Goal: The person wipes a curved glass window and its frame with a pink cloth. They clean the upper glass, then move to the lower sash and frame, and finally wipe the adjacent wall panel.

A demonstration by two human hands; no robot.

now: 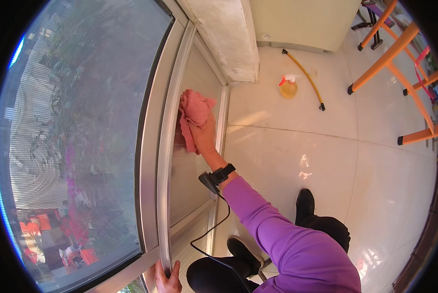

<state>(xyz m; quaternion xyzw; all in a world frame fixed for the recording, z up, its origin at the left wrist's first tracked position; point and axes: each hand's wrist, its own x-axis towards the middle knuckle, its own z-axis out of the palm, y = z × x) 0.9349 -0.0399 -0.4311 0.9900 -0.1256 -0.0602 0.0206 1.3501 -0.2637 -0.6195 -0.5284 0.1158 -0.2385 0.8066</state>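
Observation:
My right hand (pixel 204 137) grips a bunched pink cloth (pixel 197 110) and presses it against the lower panel (pixel 189 172) of a metal-framed window or door. A black strap with a small device (pixel 217 175) sits on that wrist, and a cable runs down from it. At the bottom edge, my left hand (pixel 167 280) holds the end of the upright metal rail (pixel 166 183), with fingers on either side of it. Part of the left hand is cut off by the picture's edge. Left of the rail is a large mesh-covered pane (pixel 83 128).
A spray bottle (pixel 288 88) with yellowish liquid stands on the tiled floor (pixel 277 154), beside a yellow rod with black ends (pixel 307 77). Orange stool legs (pixel 384 58) are at right. A pale cabinet (pixel 299 22) and a white wall end (pixel 230 40) stand ahead.

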